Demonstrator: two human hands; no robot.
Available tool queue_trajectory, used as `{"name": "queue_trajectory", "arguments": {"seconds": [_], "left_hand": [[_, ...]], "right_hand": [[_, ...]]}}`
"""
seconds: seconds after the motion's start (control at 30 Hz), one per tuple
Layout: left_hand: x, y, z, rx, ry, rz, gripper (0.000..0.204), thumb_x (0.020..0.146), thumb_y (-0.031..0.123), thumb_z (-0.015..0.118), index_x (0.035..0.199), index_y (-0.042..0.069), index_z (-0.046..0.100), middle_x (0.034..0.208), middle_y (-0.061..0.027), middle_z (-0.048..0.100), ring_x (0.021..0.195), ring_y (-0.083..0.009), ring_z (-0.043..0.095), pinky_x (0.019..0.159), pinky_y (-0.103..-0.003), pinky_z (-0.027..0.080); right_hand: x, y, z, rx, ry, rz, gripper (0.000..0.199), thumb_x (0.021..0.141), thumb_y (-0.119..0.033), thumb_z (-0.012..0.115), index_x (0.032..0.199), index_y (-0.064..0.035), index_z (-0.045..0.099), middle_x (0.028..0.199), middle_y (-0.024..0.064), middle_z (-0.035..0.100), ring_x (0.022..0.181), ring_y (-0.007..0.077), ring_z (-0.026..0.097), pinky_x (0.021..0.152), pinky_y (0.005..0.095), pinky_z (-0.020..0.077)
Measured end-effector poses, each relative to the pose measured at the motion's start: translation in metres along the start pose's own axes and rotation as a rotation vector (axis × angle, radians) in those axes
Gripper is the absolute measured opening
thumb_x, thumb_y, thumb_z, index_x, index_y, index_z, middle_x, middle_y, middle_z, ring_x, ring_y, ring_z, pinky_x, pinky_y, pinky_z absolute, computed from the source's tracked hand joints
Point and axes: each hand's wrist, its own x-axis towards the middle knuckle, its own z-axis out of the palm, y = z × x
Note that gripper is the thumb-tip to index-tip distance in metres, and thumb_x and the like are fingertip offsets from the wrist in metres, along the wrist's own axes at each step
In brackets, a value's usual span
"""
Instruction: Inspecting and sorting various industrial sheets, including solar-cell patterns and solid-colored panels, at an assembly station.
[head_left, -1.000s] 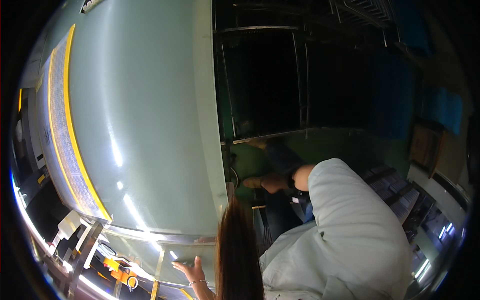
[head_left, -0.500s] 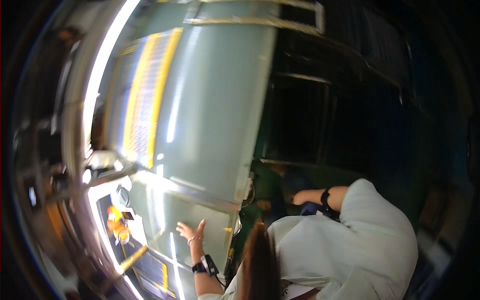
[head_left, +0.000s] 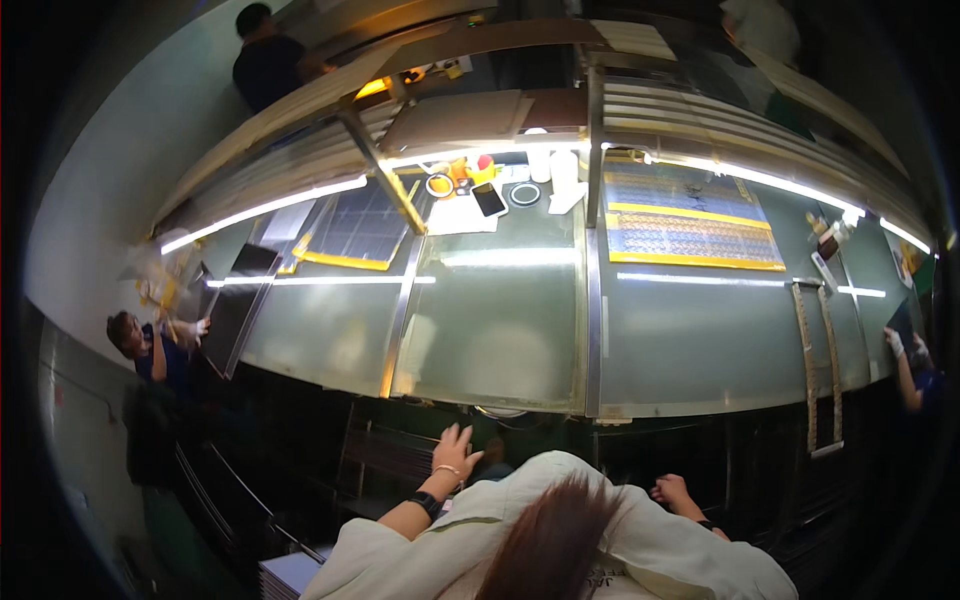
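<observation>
My left hand point(head_left: 455, 455) hangs just below the front edge of a long green workbench point(head_left: 500, 340). Its fingers are spread and it holds nothing; a thin bracelet and a black watch sit on the wrist. My right hand point(head_left: 672, 490) is lower and to the right, also under the bench edge, with its fingers curled in and nothing visible in them. Both arms wear pale sleeves, and my hair fills the bottom middle of the view.
At the bench's far side lie a yellow-framed grid tray point(head_left: 690, 225), a dark panel point(head_left: 355, 225), a phone point(head_left: 488, 198) and tape rolls point(head_left: 440, 185). Other people work at the left end point(head_left: 150, 345), right end point(head_left: 905, 350) and behind point(head_left: 260, 50). Two long strips point(head_left: 815, 350) lie at right.
The view has swung from a tilted sideways look to facing the bench squarely. My left hand has come off the bench surface and now sits below its front edge.
</observation>
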Motion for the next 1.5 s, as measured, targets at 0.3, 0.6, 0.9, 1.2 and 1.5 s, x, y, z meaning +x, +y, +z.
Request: {"name": "queue_trajectory", "arguments": {"seconds": [0.3, 0.6, 0.9, 1.2, 1.5], "left_hand": [[-0.098, -0.132, 0.059, -0.365, -0.754, -0.618, 0.066, 0.078, 0.054, 0.047, 0.122, 0.005, 0.047, 0.119, -0.0245, 0.048, 0.111, -0.0337, 0.047, 0.094, -0.042, 0.036], [0.024, -0.075, 0.053, -0.367, -0.898, -0.019, 0.064, 0.078, 0.053, 0.048, 0.120, 0.004, 0.048, 0.116, -0.0244, 0.050, 0.109, -0.0332, 0.048, 0.092, -0.041, 0.037], [0.002, -0.008, 0.060, -0.118, -0.930, 0.124, 0.062, 0.079, 0.051, 0.049, 0.118, 0.003, 0.049, 0.113, -0.0244, 0.051, 0.106, -0.0326, 0.050, 0.090, -0.041, 0.038], [-0.091, 0.019, 0.050, 0.170, -0.910, 0.100, 0.059, 0.080, 0.049, 0.049, 0.116, 0.002, 0.050, 0.110, -0.0243, 0.053, 0.104, -0.0320, 0.052, 0.088, -0.040, 0.039], [-0.133, 0.040, 0.048, 0.360, -0.915, 0.116, 0.057, 0.080, 0.047, 0.050, 0.114, 0.002, 0.052, 0.107, -0.0243, 0.055, 0.102, -0.0314, 0.054, 0.086, -0.039, 0.041]], "right_hand": [[-0.060, -0.020, 0.090, 0.200, -0.010, -0.268, 0.020, 0.085, -0.015, 0.050, 0.099, -0.0030, 0.057, 0.073, 0.0091, 0.062, 0.058, 0.0137, 0.059, 0.049, 0.0249, 0.0467], [-0.141, 0.345, 0.124, 0.386, 0.331, 0.235, 0.030, 0.082, -0.023, 0.044, 0.064, -0.0057, 0.061, 0.060, 0.0119, 0.061, 0.043, 0.0218, 0.055, 0.036, 0.0345, 0.0399], [-0.250, 0.431, 0.136, 0.557, 0.616, 0.511, 0.020, 0.080, -0.016, 0.047, 0.074, -0.0031, 0.061, 0.066, 0.0107, 0.063, 0.053, 0.0193, 0.061, 0.046, 0.0305, 0.0480], [-0.233, 0.562, 0.060, 0.514, 0.844, 0.631, 0.030, 0.083, -0.025, 0.046, 0.095, -0.0026, 0.062, 0.104, 0.0198, 0.058, 0.100, 0.0335, 0.054, 0.088, 0.0417, 0.0422], [-0.231, 0.647, 0.035, 0.356, 1.006, 0.800, 0.049, 0.084, -0.019, 0.047, 0.129, -0.0032, 0.036, 0.128, 0.0182, 0.039, 0.115, 0.0335, 0.041, 0.094, 0.0399, 0.0375]]}}
